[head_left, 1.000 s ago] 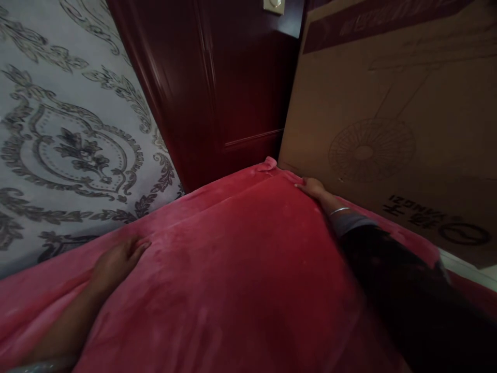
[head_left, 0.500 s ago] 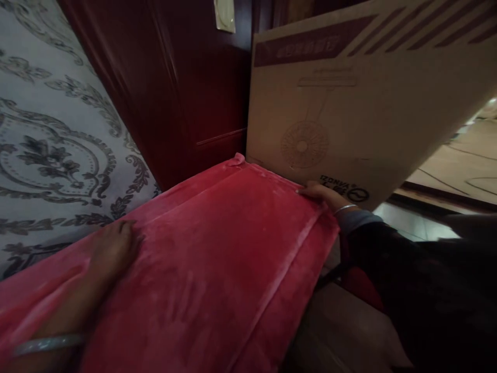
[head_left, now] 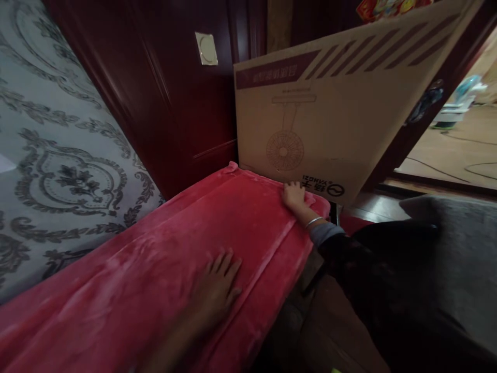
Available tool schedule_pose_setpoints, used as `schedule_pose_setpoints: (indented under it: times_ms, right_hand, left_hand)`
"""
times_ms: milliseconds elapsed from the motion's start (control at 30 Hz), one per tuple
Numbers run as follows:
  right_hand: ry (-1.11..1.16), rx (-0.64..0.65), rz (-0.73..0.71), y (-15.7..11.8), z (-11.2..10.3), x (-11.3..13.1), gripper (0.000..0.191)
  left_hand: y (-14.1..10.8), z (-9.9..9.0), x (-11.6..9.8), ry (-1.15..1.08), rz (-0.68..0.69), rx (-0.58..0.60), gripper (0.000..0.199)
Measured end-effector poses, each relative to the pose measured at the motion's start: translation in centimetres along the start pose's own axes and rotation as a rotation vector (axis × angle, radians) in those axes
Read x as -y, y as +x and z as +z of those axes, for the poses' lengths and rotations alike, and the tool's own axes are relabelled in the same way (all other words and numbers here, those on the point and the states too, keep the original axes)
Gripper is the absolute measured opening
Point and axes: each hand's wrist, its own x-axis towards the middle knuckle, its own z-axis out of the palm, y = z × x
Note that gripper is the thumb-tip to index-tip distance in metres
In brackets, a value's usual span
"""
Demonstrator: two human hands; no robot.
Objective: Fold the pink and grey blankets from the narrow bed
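Note:
A pink plush cloth [head_left: 163,259] covers a long flat surface, with folds on its left side and a raised seam along the right. My left hand [head_left: 213,285] lies on the cloth near the middle with its fingers spread, slightly blurred. At the far right corner, my right hand [head_left: 294,197] rests on the cloth's edge beside the cardboard box. Its fingers are bent over the edge, and whether they grip the cloth is hard to tell; a silver bangle circles the wrist.
A large cardboard box [head_left: 334,119] stands upright behind the cloth's far edge. Dark red door panels [head_left: 182,93] rise behind it. Patterned wallpaper [head_left: 73,171] borders the left side. Grey fabric [head_left: 469,259] lies at the right, below a doorway with cables on the floor.
My left hand has moved right across the cloth and its fingers are now spread. My right hand has shifted slightly left along the far edge. The view has moved, showing more of the box.

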Motion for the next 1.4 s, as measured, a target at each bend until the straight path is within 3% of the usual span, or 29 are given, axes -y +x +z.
schedule_pose_setpoints:
  times_ms: [200, 300, 433, 600, 733, 833, 900, 1000, 1133, 1267, 1400]
  right_hand:
    - [0.046, 0.02, 0.101, -1.0, 0.1, -2.9, 0.042]
    - [0.054, 0.004, 0.104, -0.8, -0.1, -3.8, 0.045]
    - [0.072, 0.033, 0.127, -0.6, -0.2, -4.5, 0.045]
    - [0.079, 0.06, 0.177, -0.9, 0.0, -6.2, 0.044]
    - [0.066, 0.007, 0.141, -0.8, -0.4, -5.9, 0.048]
    - [0.059, -0.067, 0.033, -0.8, -0.1, -4.0, 0.049]
    - [0.054, -0.081, -0.064, -1.2, 0.8, -2.6, 0.052]
    - [0.01, 0.033, -0.121, -2.0, 2.6, -1.4, 0.062]
    - [-0.033, 0.152, -0.115, -2.6, 3.9, -2.0, 0.066]
    - [-0.001, 0.21, -0.104, -2.9, 3.3, -2.5, 0.066]
    - [0.045, 0.255, -0.126, -4.2, 1.7, -2.2, 0.068]
  left_hand:
    - [-1.4, -0.9, -3.6, 0.047, -0.041, -0.02, 0.045]
    - [-0.9, -0.9, -4.2, 0.116, -0.062, 0.008, 0.042]
    - [0.1, 0.8, -2.9, 0.142, -0.039, -0.019, 0.04]
    - [-0.3, 2.9, -1.6, 0.063, 0.015, -0.135, 0.039]
    - [-0.3, 1.6, -1.6, -0.026, 0.041, -0.154, 0.029]
    - [0.2, 0.4, -0.9, -0.087, 0.042, -0.303, 0.035]
    - [0.6, 0.5, 0.0, -0.017, -0.049, -0.38, 0.041]
    - [0.9, 2.0, 0.7, 0.104, -0.221, -0.302, 0.054]
    - [0.8, 3.0, 0.1, 0.123, -0.264, -0.182, 0.057]
    - [-0.4, 2.0, -1.5, 0.049, -0.265, -0.091, 0.062]
    - [-4.7, 2.3, -3.3, -0.073, -0.242, -0.055, 0.067]
